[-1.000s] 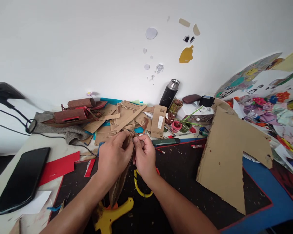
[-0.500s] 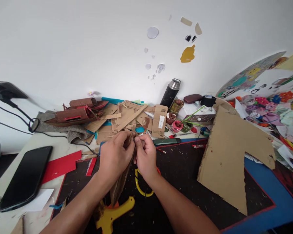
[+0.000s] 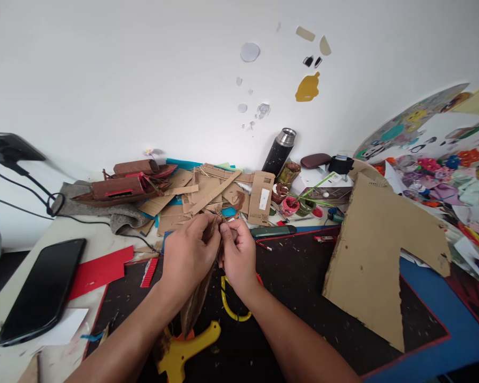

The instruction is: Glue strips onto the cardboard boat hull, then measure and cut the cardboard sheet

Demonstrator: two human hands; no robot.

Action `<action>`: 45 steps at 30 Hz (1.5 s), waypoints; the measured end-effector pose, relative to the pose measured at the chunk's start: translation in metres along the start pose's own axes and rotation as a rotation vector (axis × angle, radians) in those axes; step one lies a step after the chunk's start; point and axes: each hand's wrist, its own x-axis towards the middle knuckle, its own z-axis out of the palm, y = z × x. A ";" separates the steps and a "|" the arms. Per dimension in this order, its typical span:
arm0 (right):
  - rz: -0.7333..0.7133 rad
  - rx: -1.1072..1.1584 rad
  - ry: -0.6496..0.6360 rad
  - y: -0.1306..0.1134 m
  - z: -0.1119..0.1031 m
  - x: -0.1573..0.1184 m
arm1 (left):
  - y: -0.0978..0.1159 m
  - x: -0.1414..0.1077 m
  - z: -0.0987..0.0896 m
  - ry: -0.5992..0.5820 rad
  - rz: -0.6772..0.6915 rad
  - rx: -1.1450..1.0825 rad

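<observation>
A narrow folded cardboard piece (image 3: 197,304) points down toward me from between my hands. My left hand (image 3: 189,252) grips its far end, thumb and fingers pressed together. Close against it, my right hand (image 3: 239,255) pinches the same end with thumb and forefinger. The fingers hide most of that end. Below the cardboard lies a yellow glue gun (image 3: 183,354), its far part covered by the cardboard and my left arm. Yellow-handled scissors (image 3: 228,306) lie under my right wrist, partly hidden.
Cardboard scraps (image 3: 207,194) pile up by the wall, beside brown model boats (image 3: 120,189). Paint jars (image 3: 290,206) and a black flask (image 3: 280,151) stand behind a green cutter (image 3: 273,231). A large cardboard sheet (image 3: 369,255) lies right; a phone (image 3: 43,287) lies left.
</observation>
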 end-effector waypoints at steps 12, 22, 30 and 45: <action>0.010 -0.003 -0.002 0.000 -0.001 0.000 | 0.000 0.000 0.000 -0.005 0.002 0.004; 0.004 -0.009 -0.002 0.001 -0.001 0.000 | 0.000 0.000 0.000 -0.011 0.000 0.002; 0.003 0.007 0.002 0.002 -0.001 0.000 | 0.000 0.000 0.001 -0.008 -0.002 -0.004; 0.003 -0.003 0.002 0.002 -0.001 0.000 | 0.000 0.000 0.000 -0.007 0.007 -0.007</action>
